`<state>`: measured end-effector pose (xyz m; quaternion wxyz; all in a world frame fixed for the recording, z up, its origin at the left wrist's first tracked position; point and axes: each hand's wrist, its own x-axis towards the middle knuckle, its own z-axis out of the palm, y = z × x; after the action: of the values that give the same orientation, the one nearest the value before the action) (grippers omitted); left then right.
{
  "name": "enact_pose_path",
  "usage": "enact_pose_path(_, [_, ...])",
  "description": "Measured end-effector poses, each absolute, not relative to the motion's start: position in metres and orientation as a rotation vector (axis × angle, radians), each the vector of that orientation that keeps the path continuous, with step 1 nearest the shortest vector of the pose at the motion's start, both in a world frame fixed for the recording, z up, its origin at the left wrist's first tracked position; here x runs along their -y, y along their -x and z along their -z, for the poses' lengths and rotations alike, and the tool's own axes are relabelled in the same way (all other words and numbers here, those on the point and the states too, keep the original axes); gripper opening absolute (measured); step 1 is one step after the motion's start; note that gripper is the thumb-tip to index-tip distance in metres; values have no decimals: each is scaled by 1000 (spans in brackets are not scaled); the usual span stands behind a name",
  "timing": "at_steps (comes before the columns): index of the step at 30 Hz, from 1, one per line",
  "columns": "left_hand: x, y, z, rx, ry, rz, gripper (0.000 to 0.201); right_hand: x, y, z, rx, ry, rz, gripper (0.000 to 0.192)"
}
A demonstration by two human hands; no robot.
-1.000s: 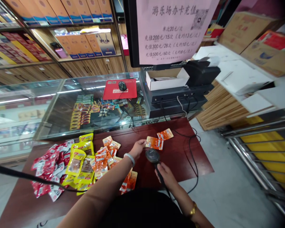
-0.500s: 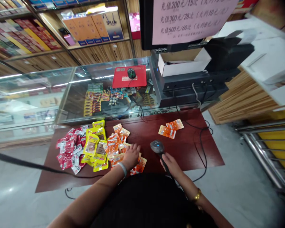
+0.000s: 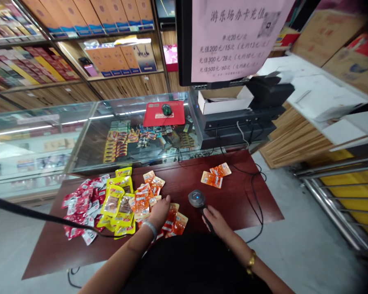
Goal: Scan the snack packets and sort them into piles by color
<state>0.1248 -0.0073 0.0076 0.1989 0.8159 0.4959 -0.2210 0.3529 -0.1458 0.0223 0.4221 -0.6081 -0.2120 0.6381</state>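
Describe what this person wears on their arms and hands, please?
Both forearms are bare, with no sleeves reaching them and no gloves. The left hand has a pale, smooth bangle round its wrist. The right hand has a gold-coloured bracelet at its wrist. No rings can be made out. Dark clothing covers the body below.

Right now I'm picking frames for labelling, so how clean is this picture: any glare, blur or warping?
Head view: bright streaks of glare lie on the glass counter; straight shelves and the metal railing bow toward the edges, a wide-lens warp; the right corners smear and darken. The left hand on the orange packets and the right hand holding the scanner are fairly sharp.
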Motion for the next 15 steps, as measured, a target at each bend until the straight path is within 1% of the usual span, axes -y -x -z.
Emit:
enact_pose_path(4, [-9, -124, -7, -1501, -2031, 526, 14, 147, -357, -29, 470, 1527, -1592, 53])
enact_pose_path(8, [-18, -139, -3, -1534, -1863, 218, 18, 148, -358, -36, 455, 1491, -1587, 53])
enact_pose_path(11, [-17, -159, 4, -1462, -1742, -26, 18, 148, -356, -40, 462, 1464, -1594, 52])
enact_pose_path(15, [-12, -183, 16, -1405, -1433, -177, 15, 148, -353, -40, 477, 1428, -1617, 49])
